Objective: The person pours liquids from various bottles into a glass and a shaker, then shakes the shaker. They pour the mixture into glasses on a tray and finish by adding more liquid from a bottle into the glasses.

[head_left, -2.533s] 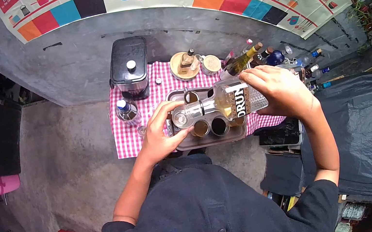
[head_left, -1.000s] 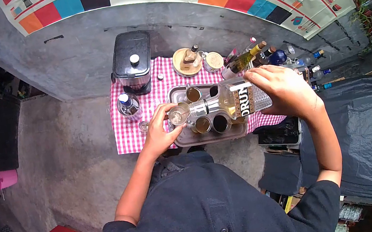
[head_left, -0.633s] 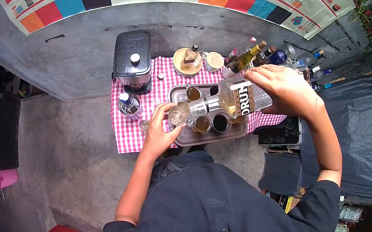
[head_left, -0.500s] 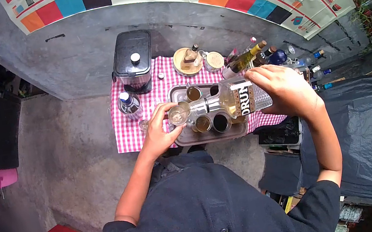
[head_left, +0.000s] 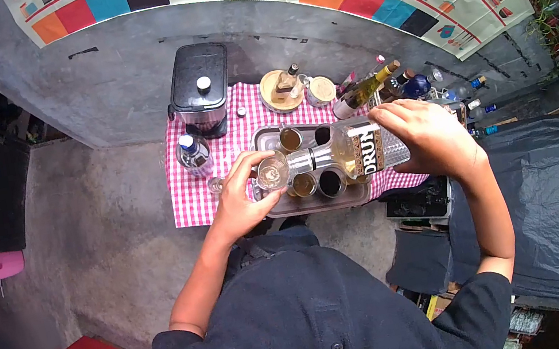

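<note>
My left hand (head_left: 238, 200) is closed around a small clear glass (head_left: 272, 174), held above the left part of the tray. With my right hand (head_left: 432, 134) I grip a clear liquor bottle (head_left: 357, 150) labelled DRUM, tipped sideways with its neck pointing left at the glass. Pale liquid shows inside the bottle, and its mouth meets the rim of the glass. Below them, a brown tray (head_left: 285, 210) carries several glasses, among them an amber drink (head_left: 290, 138), another amber one (head_left: 304, 184) and a dark drink (head_left: 332, 182). The bottle hides part of the tray.
A red-checked cloth (head_left: 185, 205) covers the table. At the back left stands a black-lidded appliance (head_left: 201, 84), with a clear bottle (head_left: 193, 153) in front. A wooden plate (head_left: 273, 94) holds a small bottle. Several bottles, including a yellow-green one (head_left: 365, 91), line the back right.
The small glass has shifted slightly right and now looks a little more upright to the camera, its contents showing more. The bottle stays tipped in nearly the same place.
</note>
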Demonstrator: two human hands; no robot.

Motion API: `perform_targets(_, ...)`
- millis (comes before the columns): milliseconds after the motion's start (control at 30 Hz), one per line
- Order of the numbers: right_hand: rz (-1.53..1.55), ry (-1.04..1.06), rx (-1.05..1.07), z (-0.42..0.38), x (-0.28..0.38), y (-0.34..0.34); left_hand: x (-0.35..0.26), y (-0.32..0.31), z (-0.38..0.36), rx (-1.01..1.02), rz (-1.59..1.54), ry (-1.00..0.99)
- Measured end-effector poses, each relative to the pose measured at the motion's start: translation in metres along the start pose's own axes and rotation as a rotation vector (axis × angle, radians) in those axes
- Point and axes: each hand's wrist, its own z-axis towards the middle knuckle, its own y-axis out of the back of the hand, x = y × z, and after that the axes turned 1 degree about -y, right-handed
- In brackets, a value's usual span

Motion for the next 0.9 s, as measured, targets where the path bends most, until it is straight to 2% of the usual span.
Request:
perform_targets(467,-0.002,0.007,0.003,0.004,0.002,0.004,-0.017,0.004,0.006,-0.028,-0.021,-0.129)
perform_targets(900,-0.019,0.027,0.019,0.011,-0.001,0.002,-0.016,0.006,0.007,-0.046,-0.038,-0.109)
